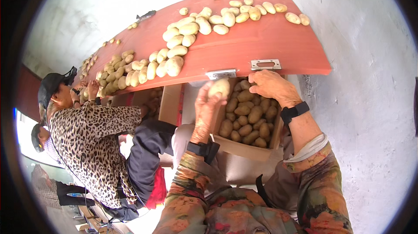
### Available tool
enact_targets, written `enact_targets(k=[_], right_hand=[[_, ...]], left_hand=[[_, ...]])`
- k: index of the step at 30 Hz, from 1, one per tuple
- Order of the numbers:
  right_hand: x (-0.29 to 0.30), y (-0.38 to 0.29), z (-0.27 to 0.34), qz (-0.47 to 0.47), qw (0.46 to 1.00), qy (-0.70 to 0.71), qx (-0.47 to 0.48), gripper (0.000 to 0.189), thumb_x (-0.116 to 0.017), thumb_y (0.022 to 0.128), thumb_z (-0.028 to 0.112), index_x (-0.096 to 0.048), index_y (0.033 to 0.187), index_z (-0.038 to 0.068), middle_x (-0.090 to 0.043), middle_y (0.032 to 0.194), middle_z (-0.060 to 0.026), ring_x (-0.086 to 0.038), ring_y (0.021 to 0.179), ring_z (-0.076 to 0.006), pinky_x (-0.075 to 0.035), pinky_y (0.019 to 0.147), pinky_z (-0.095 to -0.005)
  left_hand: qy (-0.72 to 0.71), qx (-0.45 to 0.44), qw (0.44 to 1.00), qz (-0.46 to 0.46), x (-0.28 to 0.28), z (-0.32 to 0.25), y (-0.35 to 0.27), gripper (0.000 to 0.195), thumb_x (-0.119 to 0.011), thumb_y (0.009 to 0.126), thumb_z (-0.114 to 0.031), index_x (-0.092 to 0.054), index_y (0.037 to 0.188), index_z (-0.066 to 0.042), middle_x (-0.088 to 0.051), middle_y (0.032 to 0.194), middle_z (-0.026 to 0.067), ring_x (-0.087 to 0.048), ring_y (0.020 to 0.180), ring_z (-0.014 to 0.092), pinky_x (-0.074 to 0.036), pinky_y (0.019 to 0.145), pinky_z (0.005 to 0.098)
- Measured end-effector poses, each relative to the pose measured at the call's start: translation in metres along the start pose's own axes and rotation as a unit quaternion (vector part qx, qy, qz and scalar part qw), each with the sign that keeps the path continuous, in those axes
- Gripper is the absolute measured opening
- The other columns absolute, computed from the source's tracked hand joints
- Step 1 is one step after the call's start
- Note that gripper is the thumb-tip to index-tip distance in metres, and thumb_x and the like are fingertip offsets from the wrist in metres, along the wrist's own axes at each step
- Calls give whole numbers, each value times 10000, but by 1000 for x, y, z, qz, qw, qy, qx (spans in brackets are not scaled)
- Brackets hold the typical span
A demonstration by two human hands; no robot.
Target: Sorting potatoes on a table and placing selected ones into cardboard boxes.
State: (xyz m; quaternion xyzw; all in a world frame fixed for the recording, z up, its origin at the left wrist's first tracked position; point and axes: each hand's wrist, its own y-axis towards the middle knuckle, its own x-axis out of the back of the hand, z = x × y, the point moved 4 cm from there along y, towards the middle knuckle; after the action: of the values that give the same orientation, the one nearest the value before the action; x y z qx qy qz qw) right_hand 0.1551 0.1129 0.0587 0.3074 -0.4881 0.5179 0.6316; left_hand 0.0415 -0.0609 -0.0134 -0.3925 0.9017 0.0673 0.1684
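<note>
My left hand holds a pale yellow potato between thumb and fingers, just in front of the edge of a red wooden board. My right hand is at the board's edge, its fingers partly spread below a metal lock plate; nothing shows in it, though its palm side is partly hidden. Below both hands, a cardboard box between my knees holds many potatoes. On the board, more potatoes lie in a curving row.
A co-worker in a leopard-print top sits close on my left, hands at a potato heap. Another cardboard box stands under the board there. A grey wall borders the right side. More people are farther left.
</note>
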Motion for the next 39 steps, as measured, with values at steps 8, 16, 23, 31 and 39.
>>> enact_targets(k=[8, 16, 23, 31, 39], right_hand=[[-12, 17, -14, 34, 998, 40, -27, 317, -640, 841, 245, -589, 1078, 40, -620, 1087, -141, -538, 1096, -323, -434, 928, -430], [-26, 36, -23, -39, 998, 48, 22, 275, -660, 805, 212, -644, 986, 5, -653, 1006, -186, -621, 980, -350, -514, 838, -438], [-36, 48, -26, 18, 999, 27, 0, 297, -644, 827, 224, -588, 1044, 30, -627, 1029, -160, -557, 1044, -341, -445, 896, -439], [-37, 45, -23, -10, 999, 43, 15, 251, -652, 813, 202, -601, 964, 8, -650, 927, -176, -606, 934, -369, -477, 822, -463], [-44, 45, -23, -35, 998, 48, 13, 224, -668, 796, 182, -620, 925, 6, -652, 884, -194, -621, 913, -367, -488, 801, -465]], left_hand=[[18, -82, 987, -136, 45, -30, 49, 504, -591, 833, 23, -433, 1310, -17, -570, 1129, 126, -611, 954, 197, -547, 779, 296], [143, -65, 967, -200, 69, -16, 102, 497, -619, 845, -45, -448, 1311, -30, -603, 1068, 99, -617, 907, 179, -523, 677, 284], [275, -182, 911, -249, 77, -8, 146, 433, -687, 789, -95, -562, 1191, 5, -619, 1071, 173, -587, 985, 261, -462, 880, 340], [576, -77, 775, -246, 88, -13, 133, 489, -718, 737, -155, -519, 1158, -6, -563, 1137, 226, -574, 1039, 365, -450, 892, 429], [577, -107, 765, -265, 94, -11, 147, 523, -759, 720, -306, -567, 1098, 0, -652, 989, 227, -625, 972, 357, -479, 847, 402]])
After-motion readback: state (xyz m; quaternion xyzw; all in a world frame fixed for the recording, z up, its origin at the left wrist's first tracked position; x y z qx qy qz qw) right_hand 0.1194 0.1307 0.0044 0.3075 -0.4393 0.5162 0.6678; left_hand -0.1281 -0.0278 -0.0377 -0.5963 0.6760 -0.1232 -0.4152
